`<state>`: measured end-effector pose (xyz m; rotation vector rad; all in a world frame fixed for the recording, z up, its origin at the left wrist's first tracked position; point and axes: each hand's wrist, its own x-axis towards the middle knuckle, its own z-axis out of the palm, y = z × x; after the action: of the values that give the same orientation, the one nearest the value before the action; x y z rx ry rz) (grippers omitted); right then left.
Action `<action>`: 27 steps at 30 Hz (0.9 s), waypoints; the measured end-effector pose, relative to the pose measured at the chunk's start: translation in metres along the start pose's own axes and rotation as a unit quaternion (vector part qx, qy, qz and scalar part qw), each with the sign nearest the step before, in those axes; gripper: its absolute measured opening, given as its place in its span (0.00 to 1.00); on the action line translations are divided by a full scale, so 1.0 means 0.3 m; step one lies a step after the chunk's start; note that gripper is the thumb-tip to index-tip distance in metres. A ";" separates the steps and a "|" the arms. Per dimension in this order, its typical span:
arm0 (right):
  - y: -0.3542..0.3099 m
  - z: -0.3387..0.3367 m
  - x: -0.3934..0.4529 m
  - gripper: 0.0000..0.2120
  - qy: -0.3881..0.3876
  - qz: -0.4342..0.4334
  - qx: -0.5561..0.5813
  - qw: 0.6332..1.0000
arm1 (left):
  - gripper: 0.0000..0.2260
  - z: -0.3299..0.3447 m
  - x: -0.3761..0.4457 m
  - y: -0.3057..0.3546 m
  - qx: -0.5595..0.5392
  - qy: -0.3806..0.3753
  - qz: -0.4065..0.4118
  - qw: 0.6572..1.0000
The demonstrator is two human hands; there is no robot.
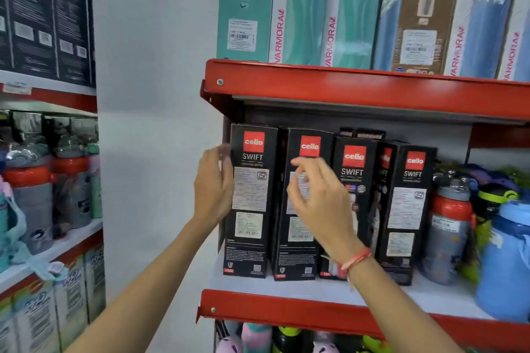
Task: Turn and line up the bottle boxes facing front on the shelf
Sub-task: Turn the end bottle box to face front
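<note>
Hands raised before the white shelf (329,291). My right hand (321,203), fingers loosely spread and holding nothing, hovers over the second Cello Swift box (298,249). My left hand (213,186), open, lies flat against the first Cello Swift box (251,200) at the shelf's left edge. Beyond, two more black boxes (407,209) stand upright, slightly turned.

Beside the left hand's fingers (222,157), a black box (251,200) bears a red logo square and white labels. The shelf edge (358,86) above is red. A red thread (355,261) circles the right wrist.
</note>
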<state>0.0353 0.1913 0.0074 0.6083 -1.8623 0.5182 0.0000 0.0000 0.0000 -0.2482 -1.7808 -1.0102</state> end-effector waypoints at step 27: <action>-0.167 0.201 -0.028 0.64 -0.193 0.243 0.148 0.939 | 0.32 -0.196 0.023 -0.187 -0.241 -0.275 -0.171 0.915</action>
<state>0.0261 0.1171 -0.0180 0.4619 -2.3452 1.0821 0.0038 -0.0796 -0.0162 -0.5883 -2.0893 -1.7689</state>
